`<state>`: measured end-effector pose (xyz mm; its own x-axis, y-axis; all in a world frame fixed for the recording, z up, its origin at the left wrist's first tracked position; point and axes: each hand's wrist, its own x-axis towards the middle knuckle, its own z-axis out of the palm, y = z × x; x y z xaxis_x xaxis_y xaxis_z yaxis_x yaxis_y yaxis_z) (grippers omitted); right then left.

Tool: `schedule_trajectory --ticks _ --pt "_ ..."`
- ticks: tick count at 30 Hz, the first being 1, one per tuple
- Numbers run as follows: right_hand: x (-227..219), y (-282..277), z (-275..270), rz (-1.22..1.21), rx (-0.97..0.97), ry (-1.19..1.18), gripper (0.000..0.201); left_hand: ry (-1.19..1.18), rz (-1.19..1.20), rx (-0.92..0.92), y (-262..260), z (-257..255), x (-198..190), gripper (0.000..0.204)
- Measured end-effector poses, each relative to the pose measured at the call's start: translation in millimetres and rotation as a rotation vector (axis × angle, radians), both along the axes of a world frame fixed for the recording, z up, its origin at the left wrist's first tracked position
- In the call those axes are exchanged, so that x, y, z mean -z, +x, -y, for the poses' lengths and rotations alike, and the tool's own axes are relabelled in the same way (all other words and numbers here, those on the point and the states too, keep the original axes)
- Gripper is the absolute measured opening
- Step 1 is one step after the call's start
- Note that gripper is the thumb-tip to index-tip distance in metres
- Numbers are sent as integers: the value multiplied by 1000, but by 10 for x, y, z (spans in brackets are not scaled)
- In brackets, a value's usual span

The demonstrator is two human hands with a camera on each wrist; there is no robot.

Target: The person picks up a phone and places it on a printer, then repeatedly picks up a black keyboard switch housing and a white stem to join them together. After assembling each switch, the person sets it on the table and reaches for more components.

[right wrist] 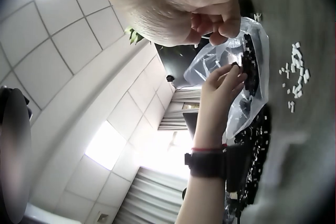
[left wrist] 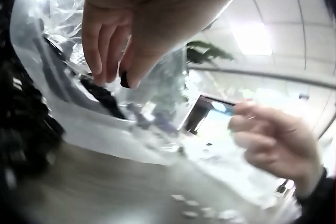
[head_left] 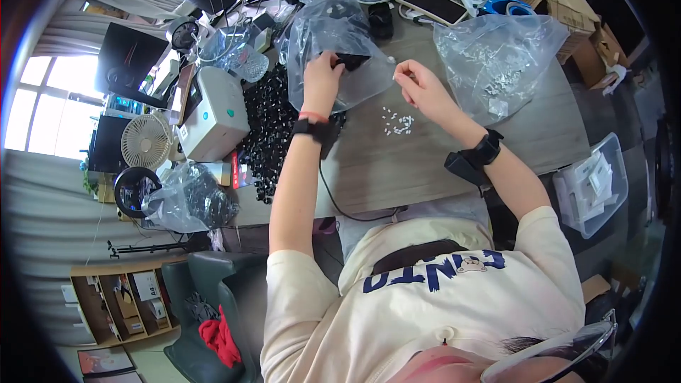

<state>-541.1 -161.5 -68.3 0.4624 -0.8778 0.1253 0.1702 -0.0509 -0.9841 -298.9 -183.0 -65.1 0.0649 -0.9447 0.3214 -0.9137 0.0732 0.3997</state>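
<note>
Clamping fingers on a black pc [left wrist: 125, 80] over the plastic bag [head_left: 358, 91], prob. so drops land inside, L hand [head_left: 323, 72] is nr R hand [head_left: 418, 86], whose fingers appar. pinch a white pc [head_left: 395, 76].

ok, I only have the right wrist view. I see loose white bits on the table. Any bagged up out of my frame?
Observer: A clear bag with small white pieces in it lies on the table, to the right of the right hand. Can't tell if they're the same part.

Operator: What's just past that bag?

Observer: A phone, lying near its far left corner.

Operator: Off the right end of the table?

Observer: A clear plastic bin with white items inside.
</note>
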Motion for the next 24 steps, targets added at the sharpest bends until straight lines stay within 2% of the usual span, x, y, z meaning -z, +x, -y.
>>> schedule_trajectory --ticks 1,3,4,6,11,14,18,24 --pt "7 5 -14 12 -12 -14 10 21 -181 1 -109 -139 -121 18" --pt "11 9 -49 28 -14 -24 9 27 -380 103 -394 -524 -313 17" --pt "-9 5 -77 39 -54 -46 8 33 -379 108 -491 -684 -332 17" --pt "-57 4 -146 58 -144 -86 6 120 -1051 257 -629 -954 -320 22" --pt "-203 19 -326 107 -271 -56 5 23 -1133 183 -822 -1282 -268 26" --pt "-259 3 -375 99 -275 -62 4 -84 -1198 169 -880 -1298 -147 27" --pt "-258 -1 -372 76 -262 -62 4 -115 -1354 180 -918 -1288 -26 29" --pt "-190 27 -364 48 -215 -101 3 -88 -1415 195 -926 -1303 67 30"
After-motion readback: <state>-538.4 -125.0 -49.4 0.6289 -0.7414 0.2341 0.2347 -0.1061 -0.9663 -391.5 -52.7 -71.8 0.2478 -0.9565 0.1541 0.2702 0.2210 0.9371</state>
